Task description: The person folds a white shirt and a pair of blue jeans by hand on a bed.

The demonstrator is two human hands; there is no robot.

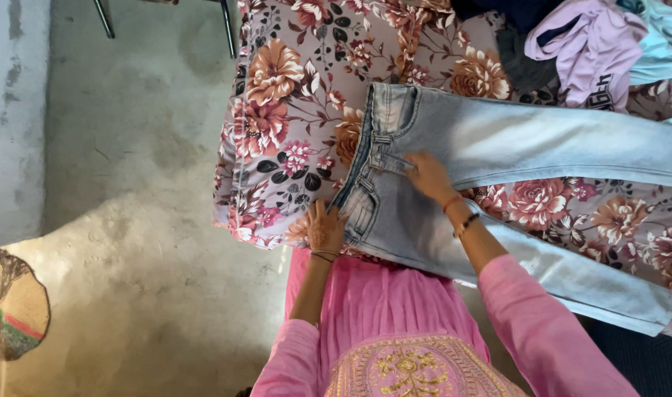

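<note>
Floral sheet [292,110] covers the bed, and pale blue jeans [512,147] lie spread across it, legs apart. Both hands rest open and flat: the left hand [325,229] at the waistband edge, the right hand [428,176] near the fly. Clothes [593,51] are piled beyond.

jeans [512,147]: pale, faded blue denim;
bedsheet [292,110]: mauve with rust, pink flowers, dark leaves;
sleeves [541,331]: bright pink;
crumpled top [593,51]: lilac;
floor [130,220]: grey

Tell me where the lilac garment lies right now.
In the head view the lilac garment lies top right, in the clothes pile on the floral sheet, just above the jeans.
</note>
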